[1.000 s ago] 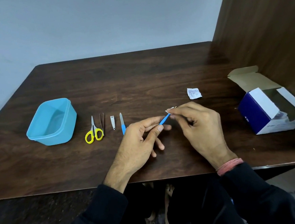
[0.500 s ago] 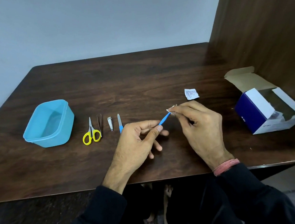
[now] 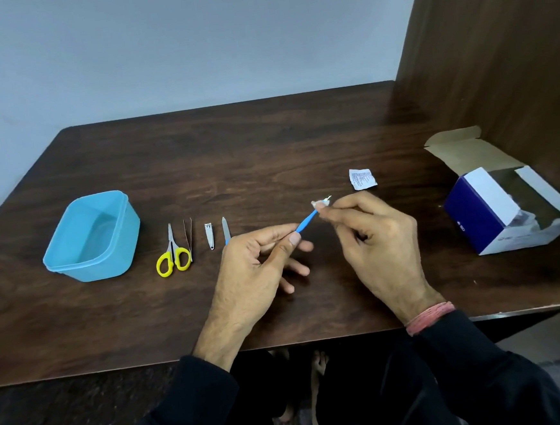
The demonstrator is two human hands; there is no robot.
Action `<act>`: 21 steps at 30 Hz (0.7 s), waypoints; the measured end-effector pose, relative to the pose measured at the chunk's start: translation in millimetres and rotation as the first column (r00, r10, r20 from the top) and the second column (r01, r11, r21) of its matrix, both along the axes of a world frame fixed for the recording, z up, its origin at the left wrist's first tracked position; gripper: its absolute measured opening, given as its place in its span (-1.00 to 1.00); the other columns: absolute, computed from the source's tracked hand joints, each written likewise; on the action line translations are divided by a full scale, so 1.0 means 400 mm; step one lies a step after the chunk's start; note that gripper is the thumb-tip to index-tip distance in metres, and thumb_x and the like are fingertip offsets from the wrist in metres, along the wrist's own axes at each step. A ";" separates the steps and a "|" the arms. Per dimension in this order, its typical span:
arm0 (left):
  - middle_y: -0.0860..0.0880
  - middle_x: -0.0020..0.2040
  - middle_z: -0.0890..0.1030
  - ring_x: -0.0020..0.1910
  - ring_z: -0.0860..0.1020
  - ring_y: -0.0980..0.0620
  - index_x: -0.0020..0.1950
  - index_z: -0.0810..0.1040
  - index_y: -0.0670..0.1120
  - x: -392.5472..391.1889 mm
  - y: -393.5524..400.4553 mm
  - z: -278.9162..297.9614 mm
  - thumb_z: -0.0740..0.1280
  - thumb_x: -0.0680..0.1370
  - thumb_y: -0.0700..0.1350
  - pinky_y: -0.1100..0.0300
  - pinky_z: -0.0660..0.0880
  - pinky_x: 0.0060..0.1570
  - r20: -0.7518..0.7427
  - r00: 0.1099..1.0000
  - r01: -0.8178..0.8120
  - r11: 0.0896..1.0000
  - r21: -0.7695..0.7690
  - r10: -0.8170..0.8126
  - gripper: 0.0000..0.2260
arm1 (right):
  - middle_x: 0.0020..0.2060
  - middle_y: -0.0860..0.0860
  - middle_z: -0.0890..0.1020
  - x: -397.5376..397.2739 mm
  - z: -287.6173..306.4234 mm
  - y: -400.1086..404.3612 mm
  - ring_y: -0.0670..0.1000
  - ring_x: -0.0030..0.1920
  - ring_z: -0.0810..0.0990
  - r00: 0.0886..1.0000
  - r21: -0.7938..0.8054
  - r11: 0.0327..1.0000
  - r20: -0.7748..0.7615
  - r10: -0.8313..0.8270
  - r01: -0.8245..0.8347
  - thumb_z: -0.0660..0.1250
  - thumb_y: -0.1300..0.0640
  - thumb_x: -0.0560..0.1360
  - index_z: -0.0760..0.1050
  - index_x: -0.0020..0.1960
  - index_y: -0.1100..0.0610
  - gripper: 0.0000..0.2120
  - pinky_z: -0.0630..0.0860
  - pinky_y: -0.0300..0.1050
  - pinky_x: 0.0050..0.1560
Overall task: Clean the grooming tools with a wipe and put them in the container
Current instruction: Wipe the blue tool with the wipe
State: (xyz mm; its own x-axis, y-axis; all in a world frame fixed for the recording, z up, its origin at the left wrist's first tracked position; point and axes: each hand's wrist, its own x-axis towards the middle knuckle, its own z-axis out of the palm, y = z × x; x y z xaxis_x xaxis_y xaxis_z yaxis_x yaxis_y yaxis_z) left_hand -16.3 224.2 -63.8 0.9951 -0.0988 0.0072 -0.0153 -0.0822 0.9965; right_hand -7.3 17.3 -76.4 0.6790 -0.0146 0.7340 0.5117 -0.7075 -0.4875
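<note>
My left hand [image 3: 259,264] pinches the handle of a thin blue cuticle tool [image 3: 307,221] above the table. My right hand [image 3: 374,238] pinches a small white wipe [image 3: 320,204] around the tool's metal tip, which pokes out past the wipe. To the left lie yellow-handled scissors [image 3: 173,256], tweezers [image 3: 189,236], a small nail clipper [image 3: 209,236] and a nail file [image 3: 226,229], its blue handle partly hidden by my left hand. An empty light blue container [image 3: 91,239] stands at the far left.
A torn white wipe sachet [image 3: 362,178] lies behind my right hand. An open blue and white cardboard box [image 3: 502,205] sits at the right by a wooden side panel [image 3: 494,61]. The dark wooden table [image 3: 234,155] ends just below my wrists.
My right hand with the wipe has slid outward along the tool, from the shaft to its metal tip. My left hand keeps its hold on the handle.
</note>
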 end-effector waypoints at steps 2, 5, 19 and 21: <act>-0.06 -0.02 0.83 -0.24 0.78 -0.05 0.25 0.77 -0.03 0.000 0.000 -0.001 0.41 0.75 -0.19 0.22 0.59 -0.46 0.003 1.000 -0.005 1.000 -0.006 0.005 -0.83 | 0.03 -0.08 0.73 0.004 -0.003 -0.003 -0.24 -0.19 0.57 0.999 0.040 0.999 -0.011 -0.036 0.036 0.55 0.30 0.63 0.81 0.23 0.07 -0.76 0.65 -0.12 -0.17; -0.07 -0.03 0.83 -0.24 0.78 -0.04 0.28 0.77 -0.07 0.001 0.002 -0.004 0.41 0.74 -0.19 0.22 0.59 -0.45 0.004 1.000 -0.003 1.000 -0.005 0.003 -0.83 | 0.01 -0.09 0.72 0.001 -0.003 0.000 -0.21 -0.19 0.59 1.000 -0.002 1.000 -0.007 -0.004 0.004 0.54 0.30 0.63 0.80 0.24 0.05 -0.75 0.64 -0.13 -0.19; -0.08 -0.04 0.83 -0.23 0.78 -0.08 0.25 0.77 -0.05 0.000 0.001 -0.002 0.41 0.75 -0.19 0.18 0.63 -0.41 -0.006 1.000 0.004 1.000 -0.002 -0.004 -0.84 | 0.04 -0.07 0.75 0.004 0.002 -0.003 -0.06 -0.11 0.72 0.998 0.023 0.998 -0.040 -0.051 0.052 0.56 0.29 0.61 0.80 0.24 0.10 -0.77 0.72 0.02 -0.10; -0.08 -0.03 0.83 -0.22 0.78 -0.09 0.27 0.76 -0.07 0.001 0.003 -0.003 0.40 0.75 -0.18 0.18 0.63 -0.40 -0.004 1.000 0.007 1.000 0.006 -0.007 -0.83 | 0.02 -0.08 0.75 0.002 0.003 -0.002 -0.06 -0.13 0.71 0.999 0.020 1.000 -0.033 -0.020 0.021 0.55 0.25 0.63 0.80 0.23 0.10 -0.81 0.71 0.01 -0.12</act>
State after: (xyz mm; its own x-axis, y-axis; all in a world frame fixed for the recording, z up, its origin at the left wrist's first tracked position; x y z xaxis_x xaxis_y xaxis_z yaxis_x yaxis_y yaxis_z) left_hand -16.1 225.3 -65.2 0.9944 -0.1059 0.0030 -0.0124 -0.0882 0.9960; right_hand -6.5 16.4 -75.0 0.7023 -0.0436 0.7105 0.4806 -0.7072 -0.5185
